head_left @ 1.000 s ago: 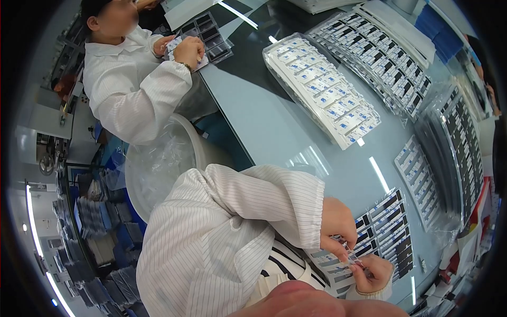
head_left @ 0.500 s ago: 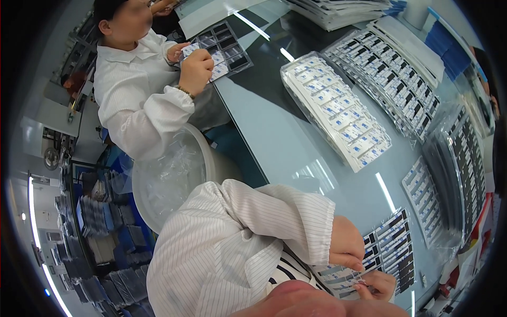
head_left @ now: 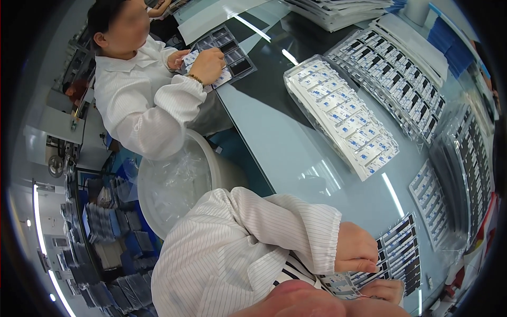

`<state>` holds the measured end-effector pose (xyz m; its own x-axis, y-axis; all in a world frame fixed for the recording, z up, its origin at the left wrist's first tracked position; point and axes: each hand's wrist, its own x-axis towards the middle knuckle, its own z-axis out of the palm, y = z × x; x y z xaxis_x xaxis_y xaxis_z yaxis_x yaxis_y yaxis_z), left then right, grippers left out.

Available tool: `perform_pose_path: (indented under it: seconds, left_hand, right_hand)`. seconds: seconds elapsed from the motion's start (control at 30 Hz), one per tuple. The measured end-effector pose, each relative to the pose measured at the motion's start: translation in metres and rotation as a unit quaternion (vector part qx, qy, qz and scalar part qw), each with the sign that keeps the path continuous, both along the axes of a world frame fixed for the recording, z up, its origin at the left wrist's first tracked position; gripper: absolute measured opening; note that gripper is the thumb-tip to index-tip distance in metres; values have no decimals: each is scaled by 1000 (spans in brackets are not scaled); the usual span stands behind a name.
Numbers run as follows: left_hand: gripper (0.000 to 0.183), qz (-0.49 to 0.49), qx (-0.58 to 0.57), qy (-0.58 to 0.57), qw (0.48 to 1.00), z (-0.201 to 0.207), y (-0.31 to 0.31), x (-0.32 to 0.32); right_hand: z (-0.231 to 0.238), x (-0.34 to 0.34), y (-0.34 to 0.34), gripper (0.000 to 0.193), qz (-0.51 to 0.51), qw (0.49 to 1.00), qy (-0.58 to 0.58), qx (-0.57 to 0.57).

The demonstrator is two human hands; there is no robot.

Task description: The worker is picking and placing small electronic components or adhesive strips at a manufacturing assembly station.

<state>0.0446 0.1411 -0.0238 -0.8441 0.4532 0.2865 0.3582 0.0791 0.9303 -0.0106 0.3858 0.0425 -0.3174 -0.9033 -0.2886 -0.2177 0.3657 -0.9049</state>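
Note:
A clear tray of black and white strips (head_left: 397, 244) lies on the glass table close to me, at the lower right. My left hand (head_left: 357, 248) is over its left part, thumb and forefinger pinched together at the strips. What they pinch is too small to make out. Just below, my right hand (head_left: 382, 290) rests at the tray's near side with its fingers curled in; their tips are hidden. Beneath the hands, a white sheet of adhesive pieces (head_left: 340, 284) is partly visible, cut off by my head.
A stack of white-and-blue adhesive sheets (head_left: 343, 113) lies mid-table. Trays of black and white parts (head_left: 391, 79) are beyond it, with wrapped trays (head_left: 465, 174) at the right. A white bin (head_left: 214, 164) stands left of the table. A co-worker (head_left: 142, 95) handles a black tray (head_left: 232, 50).
My right hand has gone from a visible pinch to curled fingers lower on the tray. My left hand stays pinched over the strips. The whole view has shifted slightly.

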Motion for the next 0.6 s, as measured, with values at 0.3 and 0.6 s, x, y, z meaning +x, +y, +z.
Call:
perform_pose_path:
  seconds: [0.3,0.6]
  left_hand:
    - [30,2,-10,20,1000,0,0,2]
    - [27,-10,-23,23,999,1,1,2]
  right_hand:
    - [5,-15,-3,27,110,994,-18,-1]
    - [2,-17,-2,26,136,989,-48,-28]
